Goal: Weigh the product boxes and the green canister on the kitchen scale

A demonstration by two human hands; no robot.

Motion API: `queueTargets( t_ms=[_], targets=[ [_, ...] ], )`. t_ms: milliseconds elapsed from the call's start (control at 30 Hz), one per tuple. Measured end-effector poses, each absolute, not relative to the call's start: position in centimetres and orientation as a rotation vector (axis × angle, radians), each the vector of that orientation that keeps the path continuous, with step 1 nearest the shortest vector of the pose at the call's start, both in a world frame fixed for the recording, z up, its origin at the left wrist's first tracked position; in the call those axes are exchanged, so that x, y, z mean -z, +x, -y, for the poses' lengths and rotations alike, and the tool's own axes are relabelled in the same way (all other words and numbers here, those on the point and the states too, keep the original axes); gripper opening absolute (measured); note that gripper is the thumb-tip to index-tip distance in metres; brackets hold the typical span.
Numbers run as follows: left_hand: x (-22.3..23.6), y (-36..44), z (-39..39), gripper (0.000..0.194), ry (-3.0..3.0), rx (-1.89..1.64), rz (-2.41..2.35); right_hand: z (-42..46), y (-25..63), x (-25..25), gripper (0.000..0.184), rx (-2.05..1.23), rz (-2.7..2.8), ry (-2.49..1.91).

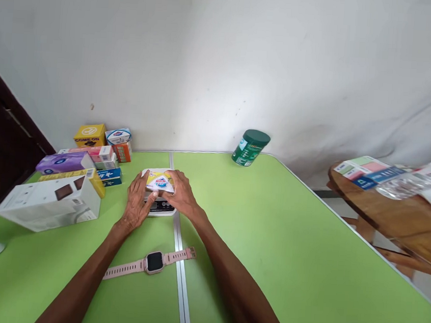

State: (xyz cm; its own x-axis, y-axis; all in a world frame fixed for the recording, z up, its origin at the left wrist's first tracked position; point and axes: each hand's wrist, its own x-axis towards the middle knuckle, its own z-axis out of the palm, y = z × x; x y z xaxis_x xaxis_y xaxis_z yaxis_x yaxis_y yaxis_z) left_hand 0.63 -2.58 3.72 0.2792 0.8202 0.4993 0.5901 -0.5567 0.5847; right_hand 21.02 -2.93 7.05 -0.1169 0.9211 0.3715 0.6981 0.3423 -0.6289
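Observation:
A small yellow and white soap box [161,182] with a blue and red logo is at the middle of the table's far half. My left hand [137,201] grips its left side, thumb at the near edge. On the opposite side, my right hand [181,190] wraps its fingers round the box. Directly beneath is a white digital scale [162,213] with a dark button panel, mostly covered by the box and hands. Whether the box rests fully on the scale, I cannot tell. Nearer to me lies a pink smartwatch [154,262] with its strap stretched out.
Several boxes stand at the left, including a white carton [53,204], a purple tissue pack [66,163] and a yellow box [90,135]. A dark green canister [251,147] stands by the wall. A wooden table [399,226] with packaging is at the right of the green table [277,234].

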Motion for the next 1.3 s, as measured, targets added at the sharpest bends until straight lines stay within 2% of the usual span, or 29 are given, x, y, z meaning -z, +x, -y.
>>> queueTargets(
  t_ms=[100, 233, 400, 500, 667, 800, 900, 1100, 1300],
  targets=[
    [-5.7, 3.5, 3.7, 0.084, 2.336, -1.073, -1.181, 5.2, 24.7, -7.7, 0.063, -0.393, 1.797, -1.410],
    [-7.0, 8.8, 6.1, 0.088, 2.283, -0.726, -0.983, 8.3, 32.1, -6.2, 0.061, -0.326, 1.688, -1.536],
    [-5.7, 14.1, 8.7, 0.089, 2.234, -0.413, -0.790, 10.8, 41.1, -1.9, 0.062, -0.259, 1.499, -1.821],
    [-4.3, 16.1, 8.5, 0.082, 2.265, -0.325, -0.783, 10.6, 44.2, -0.1, 0.061, -0.225, 1.473, -1.915],
    [-2.7, 18.9, 4.7, 0.068, 2.429, -0.349, -0.761, 5.8, 45.1, 0.8, 0.056, 0.058, 1.483, -1.975],
    [-1.6, 20.7, 1.6, 0.063, 2.539, -0.401, -0.770, 0.3, 43.8, 0.1, 0.045, 0.275, 1.523, -2.115],
    [-0.5, 21.1, 0.8, 0.063, 2.578, -0.493, -0.781, -3.1, 43.1, -0.6, 0.044, 0.309, 1.615, -2.138],
    [0.2, 21.4, 1.4, 0.067, 2.623, -0.497, -0.784, -7.1, 43.4, -0.7, 0.058, 0.293, 1.611, -2.133],
    [-1.2, 21.6, 1.9, 0.069, 2.642, -0.473, -0.823, -8.6, 45.9, -0.6, 0.055, 0.277, 1.587, -2.103]
  ],
)
